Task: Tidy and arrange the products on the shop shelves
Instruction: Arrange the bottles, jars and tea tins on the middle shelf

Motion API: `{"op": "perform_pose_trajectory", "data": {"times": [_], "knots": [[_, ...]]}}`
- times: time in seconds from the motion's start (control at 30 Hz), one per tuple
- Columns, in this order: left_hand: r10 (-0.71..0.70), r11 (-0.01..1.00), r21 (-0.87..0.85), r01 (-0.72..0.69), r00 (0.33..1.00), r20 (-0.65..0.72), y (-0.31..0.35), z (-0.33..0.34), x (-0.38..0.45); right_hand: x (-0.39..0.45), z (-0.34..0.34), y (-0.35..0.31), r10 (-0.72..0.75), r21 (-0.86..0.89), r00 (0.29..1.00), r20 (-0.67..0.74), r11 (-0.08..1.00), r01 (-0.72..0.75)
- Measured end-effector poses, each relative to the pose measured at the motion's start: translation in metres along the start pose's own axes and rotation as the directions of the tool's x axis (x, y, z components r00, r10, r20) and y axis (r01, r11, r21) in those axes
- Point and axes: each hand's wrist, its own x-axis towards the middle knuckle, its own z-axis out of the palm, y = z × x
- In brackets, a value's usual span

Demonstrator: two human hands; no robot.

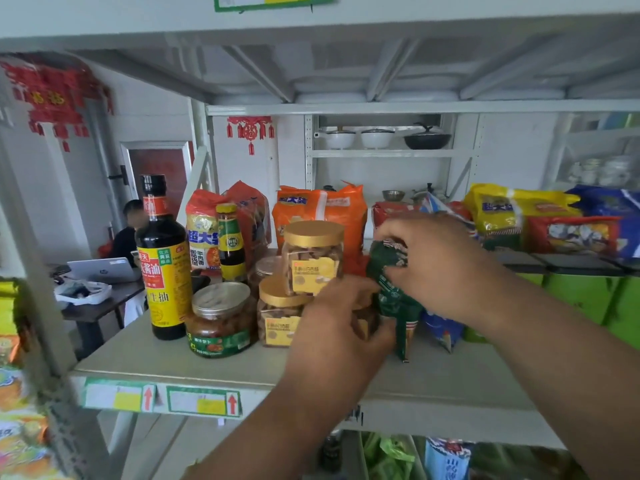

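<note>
Dark green packet (393, 299) stands upright mid-shelf, right of jar cluster. Right hand (440, 268) pinches packet's crumpled top. Left hand (341, 327) curls round small jar (363, 322) just beside packet's lower part; jar mostly hidden. Left of that: 2 gold-lidded cookie jars, one (313, 256) stacked above other (277, 313). Further left, pickle jar (220, 320) with metal lid, tall soy sauce bottle (162, 261), smaller sauce bottle (230, 242). Orange noodle bags (320, 206) behind. Grey shelf (173, 358) carries all; price labels (202, 400) on front edge.
</note>
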Motion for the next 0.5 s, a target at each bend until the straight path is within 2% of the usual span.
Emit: {"op": "perform_pose_trajectory", "data": {"times": [0.17, 0.23, 0.37, 0.5], "knots": [[-0.069, 0.997, 0.033, 0.070, 0.996, -0.048, -0.003, 0.033, 0.000, -0.007, 0.005, 0.010, -0.124, -0.305, 0.991, 0.055, 0.943, 0.135], [-0.097, 0.993, 0.057, 0.100, 0.994, -0.052, 0.002, 0.040, -0.002, -0.007, 0.010, 0.019, -0.162, -0.335, 0.984, 0.073, 0.926, 0.177], [-0.160, 0.983, 0.084, 0.166, 0.984, -0.082, 0.020, 0.051, -0.002, -0.006, 0.011, 0.031, -0.190, -0.136, 0.982, 0.009, 0.973, 0.189], [-0.165, 0.963, 0.185, 0.194, 0.973, -0.158, 0.042, 0.051, -0.002, -0.026, -0.008, 0.038, -0.199, 0.219, 0.963, -0.182, 0.947, 0.237]]}}
